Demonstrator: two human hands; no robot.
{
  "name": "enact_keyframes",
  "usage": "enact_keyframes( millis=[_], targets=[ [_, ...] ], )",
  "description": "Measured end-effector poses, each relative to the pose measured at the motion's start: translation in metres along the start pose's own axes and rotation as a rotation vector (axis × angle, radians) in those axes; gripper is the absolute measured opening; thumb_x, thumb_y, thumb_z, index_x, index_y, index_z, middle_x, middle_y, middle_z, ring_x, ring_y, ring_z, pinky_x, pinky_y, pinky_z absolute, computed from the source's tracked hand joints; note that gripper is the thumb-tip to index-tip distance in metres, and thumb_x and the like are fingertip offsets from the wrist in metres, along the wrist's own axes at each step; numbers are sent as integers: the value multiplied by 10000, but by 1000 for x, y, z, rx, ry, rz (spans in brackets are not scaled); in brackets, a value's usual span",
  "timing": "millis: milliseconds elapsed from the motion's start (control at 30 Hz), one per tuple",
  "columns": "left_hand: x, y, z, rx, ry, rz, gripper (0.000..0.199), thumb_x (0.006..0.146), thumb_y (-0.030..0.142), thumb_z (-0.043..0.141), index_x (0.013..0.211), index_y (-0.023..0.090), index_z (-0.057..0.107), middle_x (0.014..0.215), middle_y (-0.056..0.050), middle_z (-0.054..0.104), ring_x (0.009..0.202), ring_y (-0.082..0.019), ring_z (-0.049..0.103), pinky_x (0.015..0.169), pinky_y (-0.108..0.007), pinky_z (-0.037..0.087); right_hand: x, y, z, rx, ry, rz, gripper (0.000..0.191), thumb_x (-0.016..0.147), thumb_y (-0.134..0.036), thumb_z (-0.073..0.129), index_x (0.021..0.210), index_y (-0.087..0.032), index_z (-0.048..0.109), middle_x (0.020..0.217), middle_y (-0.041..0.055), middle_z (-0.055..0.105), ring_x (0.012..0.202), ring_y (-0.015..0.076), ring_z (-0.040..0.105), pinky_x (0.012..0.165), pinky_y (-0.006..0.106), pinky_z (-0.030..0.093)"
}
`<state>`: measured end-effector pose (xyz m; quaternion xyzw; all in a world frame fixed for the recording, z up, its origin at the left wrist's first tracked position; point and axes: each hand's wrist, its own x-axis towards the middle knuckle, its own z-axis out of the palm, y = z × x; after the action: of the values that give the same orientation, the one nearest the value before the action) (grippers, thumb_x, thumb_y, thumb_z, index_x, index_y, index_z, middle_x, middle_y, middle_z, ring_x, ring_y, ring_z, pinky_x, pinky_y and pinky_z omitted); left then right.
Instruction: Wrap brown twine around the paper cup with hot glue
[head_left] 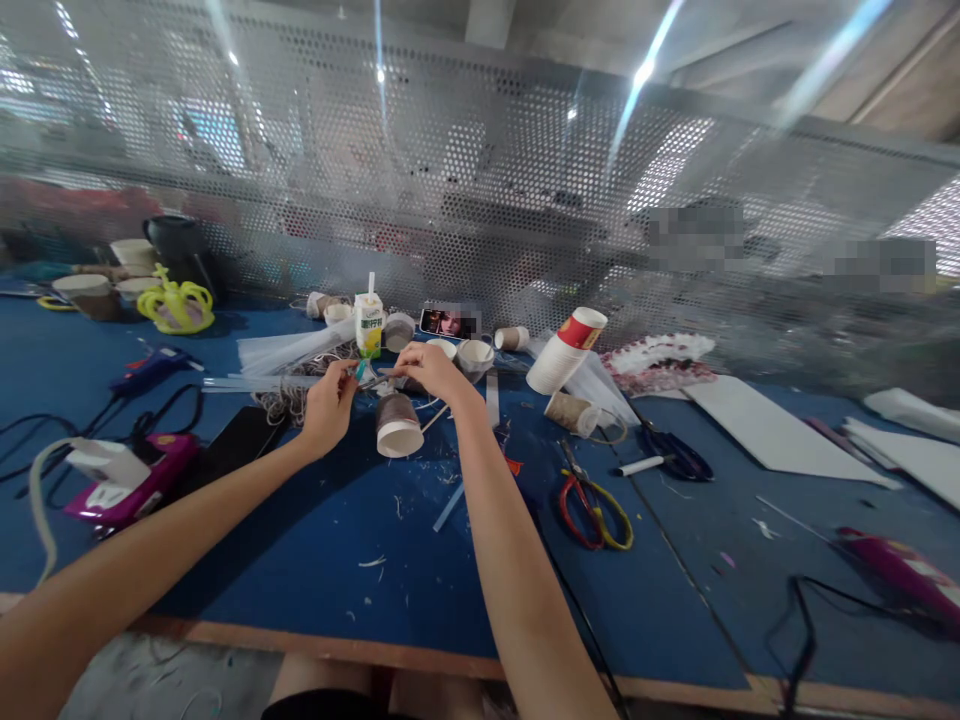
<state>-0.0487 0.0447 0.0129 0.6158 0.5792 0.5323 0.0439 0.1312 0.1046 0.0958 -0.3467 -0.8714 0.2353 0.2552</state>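
Note:
My left hand (328,408) is closed in a pinch above the blue table, a small teal thing (361,370) at its fingertips. To its right, my right hand (429,368) has its fingers drawn together around something thin and greyish that I cannot make out. The fingertips of both hands are close together. Just below them lies a paper cup (399,438), tilted with its white mouth towards me and brown cord wound around its side. A drink carton (369,325) with a straw stands behind the hands. Tangled brown cord (289,398) lies beside my left hand.
Red-and-yellow scissors (596,510), a stack of paper cups (559,360) and a cord-wrapped cup (571,412) lie to the right. A phone (448,320) leans at the back. Left are a blue glue gun (154,368), a purple power strip (124,490) and a yellow crown (175,305).

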Motion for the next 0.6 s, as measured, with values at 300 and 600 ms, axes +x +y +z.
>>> enact_keyframes(
  millis=[300,600],
  targets=[
    [-1,-5,4,215,34,79,292,873,329,515,1123,200,592,1115,-137,567,1090,-320,509,949,-513,416,7,-3,4,-159,272,-97,166,851,-120,606,719,-173,694,931,51,653,914,184,518,896,360,357],
    [5,-12,5,35,-62,102,96,773,284,651,703,220,661,867,-62,697,937,-270,577,898,-471,471,10,-54,31,-485,-24,-10,201,877,-228,608,713,-129,669,800,119,638,797,237,585,692,334,406]
  ],
)
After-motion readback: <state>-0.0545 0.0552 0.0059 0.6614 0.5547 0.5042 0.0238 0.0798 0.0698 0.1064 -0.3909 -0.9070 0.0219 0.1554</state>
